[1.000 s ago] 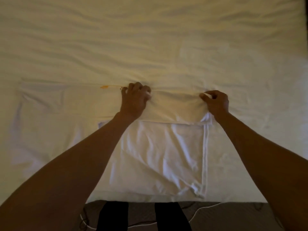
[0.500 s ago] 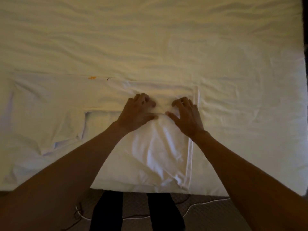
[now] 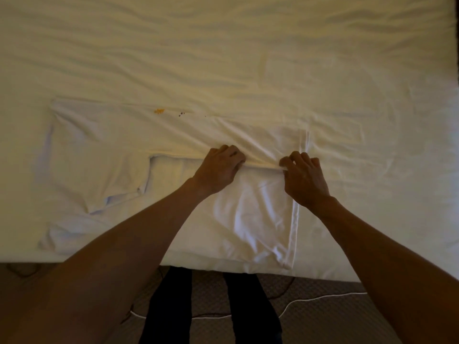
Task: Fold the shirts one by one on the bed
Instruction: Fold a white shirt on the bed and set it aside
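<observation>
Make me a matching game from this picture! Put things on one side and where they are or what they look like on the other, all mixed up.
Things:
1. orange mark
2. white cord
3. right hand
4. bed sheet

Places or states:
A. lying curved on the floor
B. cream and wrinkled, stretching beyond the shirt
C. on the shirt, near its far edge
D. pinching the shirt's folded edge

Pairs: 1-C, 2-A, 3-D, 4-B
</observation>
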